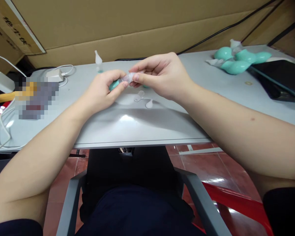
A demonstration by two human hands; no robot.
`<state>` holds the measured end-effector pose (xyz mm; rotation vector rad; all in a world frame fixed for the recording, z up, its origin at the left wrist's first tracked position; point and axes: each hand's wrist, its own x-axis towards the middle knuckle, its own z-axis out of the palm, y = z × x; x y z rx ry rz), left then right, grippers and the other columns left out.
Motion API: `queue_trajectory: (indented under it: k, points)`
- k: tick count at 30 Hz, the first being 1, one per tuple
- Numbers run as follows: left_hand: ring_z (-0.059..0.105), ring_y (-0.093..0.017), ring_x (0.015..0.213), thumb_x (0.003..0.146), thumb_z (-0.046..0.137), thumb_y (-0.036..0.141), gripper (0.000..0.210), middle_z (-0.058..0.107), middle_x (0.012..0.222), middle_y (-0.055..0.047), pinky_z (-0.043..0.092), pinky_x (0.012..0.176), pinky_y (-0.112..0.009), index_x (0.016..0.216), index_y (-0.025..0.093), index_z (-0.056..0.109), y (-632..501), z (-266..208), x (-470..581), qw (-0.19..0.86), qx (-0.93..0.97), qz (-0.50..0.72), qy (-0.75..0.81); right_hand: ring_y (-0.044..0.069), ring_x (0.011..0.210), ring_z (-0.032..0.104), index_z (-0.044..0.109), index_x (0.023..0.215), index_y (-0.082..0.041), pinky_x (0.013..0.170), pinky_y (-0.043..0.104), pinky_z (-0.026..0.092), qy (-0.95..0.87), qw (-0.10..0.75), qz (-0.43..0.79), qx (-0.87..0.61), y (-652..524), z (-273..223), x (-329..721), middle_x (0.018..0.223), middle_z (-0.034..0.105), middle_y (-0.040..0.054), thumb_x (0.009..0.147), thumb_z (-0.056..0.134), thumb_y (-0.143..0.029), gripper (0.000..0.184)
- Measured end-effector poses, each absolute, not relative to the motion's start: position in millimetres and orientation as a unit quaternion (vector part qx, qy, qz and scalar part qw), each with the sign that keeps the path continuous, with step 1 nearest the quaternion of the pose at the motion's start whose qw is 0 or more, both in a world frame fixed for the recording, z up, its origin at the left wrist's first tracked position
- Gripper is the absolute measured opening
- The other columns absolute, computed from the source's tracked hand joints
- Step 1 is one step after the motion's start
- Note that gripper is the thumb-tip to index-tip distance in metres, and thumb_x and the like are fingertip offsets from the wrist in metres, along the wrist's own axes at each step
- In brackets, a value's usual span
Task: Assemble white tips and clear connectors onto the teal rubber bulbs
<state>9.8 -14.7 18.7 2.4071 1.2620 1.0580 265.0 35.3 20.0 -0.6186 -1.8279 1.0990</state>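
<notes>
Over the middle of the table, my left hand (105, 87) is closed around a teal bulb nasal aspirator (114, 84). The thumb and fingers of my right hand (159, 75) pinch the translucent nozzle piece (129, 77) at its end, so both hands meet there. Part of the bulb is hidden in my left palm. Just below my hands lie a clear round plastic part (139, 96) and a small white nozzle tip (149, 104). Behind my left hand another white-tipped aspirator (98, 60) stands upright. A bit of teal shows beneath my right hand.
Several teal bulb aspirators (238, 60) are heaped at the back right, beside a dark tablet-like device (282, 78). On the left are a white charger (55, 75), cables and a blurred-out item (36, 98). Cardboard (137, 26) walls the table's back.
</notes>
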Motion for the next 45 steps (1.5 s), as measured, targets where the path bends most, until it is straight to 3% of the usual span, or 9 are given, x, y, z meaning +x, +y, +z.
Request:
queue_trajectory:
  k: [4, 7, 12, 19, 24, 30, 33, 45]
  points:
    - [0.090, -0.034, 0.128, 0.122, 0.071, 0.040, 0.026, 0.096, 0.127, -0.008, 0.073, 0.127, -0.051, 0.122, 0.027, 0.093, -15.7, 20.1, 9.3, 0.112, 0.816, 0.358, 0.439, 0.029, 0.093, 0.084, 0.094, 0.108, -0.034, 0.099, 0.054, 0.078, -0.736, 0.443, 0.454, -0.236, 32.1, 19.1, 263.1, 0.097, 0.093, 0.0022, 0.085, 0.122, -0.058, 0.043]
    - [0.090, -0.034, 0.126, 0.122, 0.071, 0.042, 0.026, 0.096, 0.123, -0.009, 0.073, 0.128, -0.052, 0.118, 0.027, 0.092, -14.7, 20.0, 8.0, 0.115, 0.818, 0.355, 0.438, 0.029, 0.096, 0.085, 0.094, 0.111, -0.033, 0.102, 0.054, 0.079, -0.737, 0.427, 0.464, -0.243, 30.2, 18.0, 262.0, 0.103, 0.095, 0.0040, 0.090, 0.119, -0.058, 0.041]
    - [0.089, -0.034, 0.128, 0.121, 0.069, 0.041, 0.028, 0.096, 0.127, -0.009, 0.072, 0.126, -0.052, 0.120, 0.027, 0.093, -12.3, 18.6, 6.1, 0.116, 0.831, 0.341, 0.424, 0.031, 0.095, 0.087, 0.089, 0.101, -0.033, 0.099, 0.056, 0.081, -0.748, 0.417, 0.453, -0.247, 30.4, 18.2, 263.9, 0.103, 0.094, 0.0056, 0.093, 0.117, -0.050, 0.034]
    - [0.086, -0.033, 0.116, 0.115, 0.069, 0.041, 0.028, 0.096, 0.123, -0.010, 0.067, 0.109, -0.048, 0.119, 0.028, 0.093, -8.2, 16.9, -1.3, 0.087, 0.857, 0.297, 0.412, 0.027, 0.077, 0.081, 0.092, 0.103, -0.028, 0.081, 0.051, 0.081, -0.766, 0.373, 0.454, -0.259, 36.5, 15.7, 269.0, 0.095, 0.092, 0.0066, 0.098, 0.118, -0.045, 0.031]
    - [0.084, -0.033, 0.108, 0.115, 0.071, 0.046, 0.030, 0.093, 0.118, -0.012, 0.064, 0.099, -0.048, 0.121, 0.025, 0.092, -6.2, 15.3, -4.9, 0.073, 0.860, 0.279, 0.422, 0.025, 0.077, 0.084, 0.092, 0.107, -0.026, 0.073, 0.043, 0.080, -0.779, 0.359, 0.437, -0.270, 37.9, 11.6, 269.6, 0.094, 0.091, 0.0062, 0.103, 0.118, -0.046, 0.033]
    - [0.085, -0.031, 0.116, 0.121, 0.068, 0.041, 0.029, 0.092, 0.122, -0.011, 0.066, 0.109, -0.044, 0.125, 0.023, 0.090, -9.6, 18.4, -1.7, 0.079, 0.853, 0.288, 0.428, 0.017, 0.072, 0.078, 0.087, 0.102, -0.025, 0.072, 0.030, 0.074, -0.766, 0.379, 0.455, -0.249, 38.5, 13.8, 266.2, 0.084, 0.085, 0.0007, 0.111, 0.108, -0.017, 0.024]
    - [0.085, -0.030, 0.117, 0.121, 0.069, 0.037, 0.026, 0.093, 0.124, -0.011, 0.066, 0.112, -0.043, 0.125, 0.022, 0.090, -10.7, 18.7, 0.0, 0.079, 0.850, 0.298, 0.427, 0.017, 0.073, 0.077, 0.086, 0.102, -0.025, 0.072, 0.029, 0.072, -0.762, 0.388, 0.457, -0.247, 36.9, 15.5, 266.0, 0.085, 0.083, 0.0002, 0.112, 0.103, -0.011, 0.025]
    - [0.084, -0.029, 0.111, 0.121, 0.067, 0.042, 0.029, 0.093, 0.124, -0.010, 0.067, 0.108, -0.043, 0.123, 0.022, 0.090, -10.7, 17.7, 0.5, 0.072, 0.847, 0.322, 0.418, 0.023, 0.079, 0.081, 0.082, 0.101, -0.030, 0.075, 0.035, 0.076, -0.767, 0.414, 0.423, -0.249, 36.1, 12.0, 266.2, 0.084, 0.081, 0.0007, 0.105, 0.112, -0.027, 0.031]
